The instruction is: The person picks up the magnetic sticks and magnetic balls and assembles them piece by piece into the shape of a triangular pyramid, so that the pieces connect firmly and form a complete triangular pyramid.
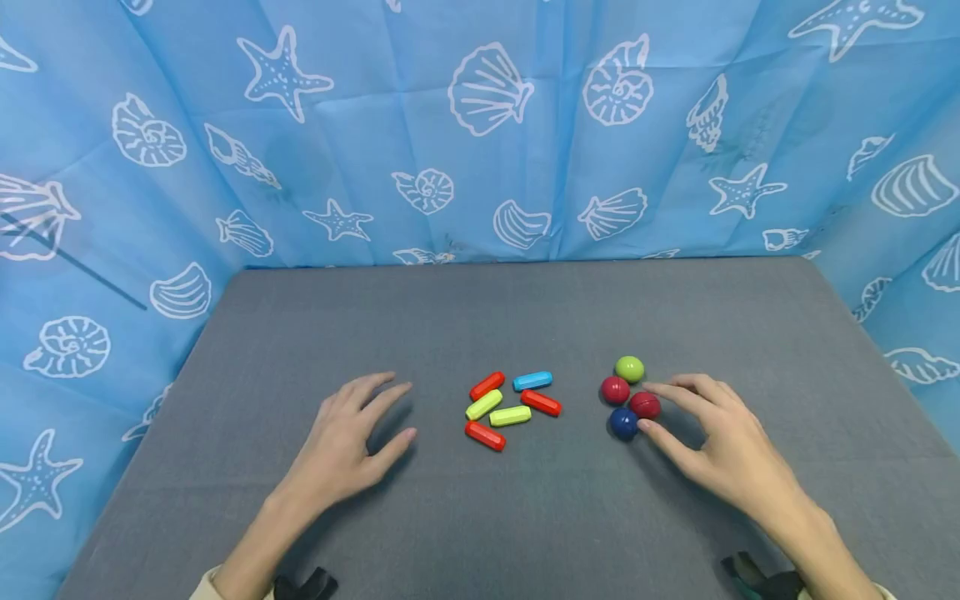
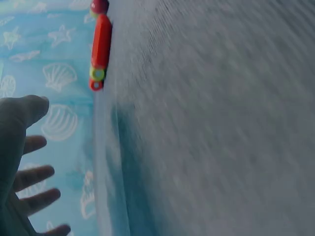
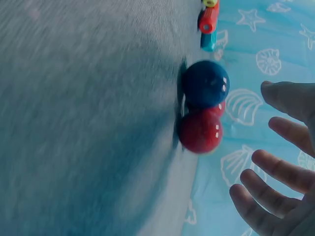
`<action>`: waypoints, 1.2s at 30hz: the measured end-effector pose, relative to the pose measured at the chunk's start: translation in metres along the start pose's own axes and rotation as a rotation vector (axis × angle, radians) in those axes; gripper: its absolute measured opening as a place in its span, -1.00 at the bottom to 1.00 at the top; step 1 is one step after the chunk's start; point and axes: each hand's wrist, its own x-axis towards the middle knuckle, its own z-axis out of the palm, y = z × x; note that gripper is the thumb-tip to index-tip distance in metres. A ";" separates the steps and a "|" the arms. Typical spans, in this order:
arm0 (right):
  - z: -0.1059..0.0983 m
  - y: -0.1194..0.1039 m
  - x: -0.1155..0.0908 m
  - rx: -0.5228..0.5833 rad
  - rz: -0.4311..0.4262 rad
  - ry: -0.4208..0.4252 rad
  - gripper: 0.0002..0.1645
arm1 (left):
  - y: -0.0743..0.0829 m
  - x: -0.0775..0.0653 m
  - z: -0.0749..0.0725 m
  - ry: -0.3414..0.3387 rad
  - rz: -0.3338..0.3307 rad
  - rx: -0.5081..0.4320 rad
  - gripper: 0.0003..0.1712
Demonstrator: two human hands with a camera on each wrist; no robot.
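Observation:
My right hand (image 1: 723, 437) hovers with spread fingers just right of a cluster of balls and holds nothing. Its thumb and index finger lie close to a red ball (image 1: 645, 406) and a dark blue ball (image 1: 623, 423). A second red ball (image 1: 615, 390) and a green ball (image 1: 629, 369) complete the cluster. In the right wrist view, the fingers (image 3: 280, 169) stand apart from the balls. My left hand (image 1: 345, 437), fingers loosely spread, is above the table left of several small coloured bars, among them a red bar (image 1: 485, 436) and a yellow-green bar (image 1: 483, 405).
More bars lie mid-table, including a blue bar (image 1: 532, 381) and another red bar (image 1: 541, 402). The grey cloth-covered table (image 1: 480, 517) ends at the back against a blue curtain (image 1: 345, 167) with white seashell prints, which also hangs at both sides.

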 end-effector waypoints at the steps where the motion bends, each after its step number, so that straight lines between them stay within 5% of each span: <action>1: 0.002 -0.002 0.001 0.002 -0.006 -0.004 -0.43 | 0.003 0.002 0.000 -0.001 0.019 -0.015 -0.35; 11: 0.011 -0.014 0.006 0.019 -0.005 -0.103 -0.38 | 0.033 0.026 0.013 -0.081 0.189 -0.099 -0.51; 19: 0.017 -0.019 0.007 0.019 0.030 -0.183 -0.53 | 0.051 0.041 0.026 -0.121 0.305 -0.144 -0.63; 36: 0.023 -0.021 0.005 0.003 -0.013 -0.230 -0.54 | 0.060 0.046 0.036 -0.183 0.355 -0.055 -0.75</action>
